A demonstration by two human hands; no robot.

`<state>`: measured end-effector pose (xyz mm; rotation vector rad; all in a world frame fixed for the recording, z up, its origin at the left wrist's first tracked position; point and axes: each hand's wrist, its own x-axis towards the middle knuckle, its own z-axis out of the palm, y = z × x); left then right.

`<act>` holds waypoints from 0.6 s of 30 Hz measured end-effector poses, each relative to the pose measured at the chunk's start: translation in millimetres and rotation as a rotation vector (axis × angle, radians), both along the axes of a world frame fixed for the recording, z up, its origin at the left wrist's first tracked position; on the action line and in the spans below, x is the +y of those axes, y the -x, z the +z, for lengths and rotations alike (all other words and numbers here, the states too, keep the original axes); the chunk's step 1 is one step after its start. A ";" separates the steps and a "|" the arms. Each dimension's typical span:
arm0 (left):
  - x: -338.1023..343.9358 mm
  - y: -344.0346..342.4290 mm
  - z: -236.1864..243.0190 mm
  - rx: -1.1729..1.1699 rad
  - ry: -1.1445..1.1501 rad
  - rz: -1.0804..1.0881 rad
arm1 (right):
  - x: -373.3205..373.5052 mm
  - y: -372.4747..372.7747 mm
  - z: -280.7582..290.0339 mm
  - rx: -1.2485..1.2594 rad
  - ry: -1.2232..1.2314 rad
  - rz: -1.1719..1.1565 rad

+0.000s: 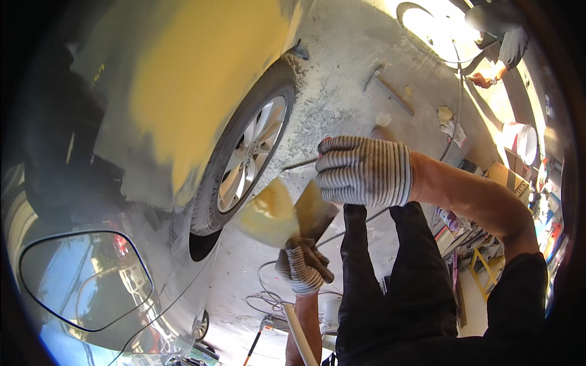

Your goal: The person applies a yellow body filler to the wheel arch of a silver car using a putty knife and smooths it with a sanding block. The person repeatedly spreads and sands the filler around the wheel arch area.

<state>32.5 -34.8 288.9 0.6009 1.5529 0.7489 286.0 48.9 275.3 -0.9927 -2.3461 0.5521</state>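
Black sleeve (519,287) nearest the camera, lower right, from which a bare forearm (476,198) leads to the right hand (363,171) in a striped glove. Its fingers are curled together and appear clamped on a thin dark tool (299,165) pointing left. Below, the left hand (302,265), gloved alike, has its fingers closed around a brown handle (327,274). Above that hand, 2 flat pieces fan out: a translucent plate (262,219) smeared with yellow paste (274,195), and a brown-grey blade (314,213). How the plate is gripped, I cannot tell. Both are near a car wheel (253,152); a yellow-coated body panel (201,79) spreads above it. If the plate tips, paste could slide onto the wheel or floor (329,79). If the 2 pieces knock together, paste could smear a glove.
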 end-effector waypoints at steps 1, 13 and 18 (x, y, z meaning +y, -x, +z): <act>5.9 4.8 -1.2 -0.044 -0.001 -0.035 | 0.6 -12.7 8.2 0.040 0.071 -0.145; -50.0 -17.5 0.2 0.224 0.111 -0.044 | 117.5 -32.7 -67.9 1.641 0.619 -1.277; -72.8 -26.1 -5.6 0.048 0.121 0.000 | 137.0 -27.2 -78.7 1.679 0.692 -1.244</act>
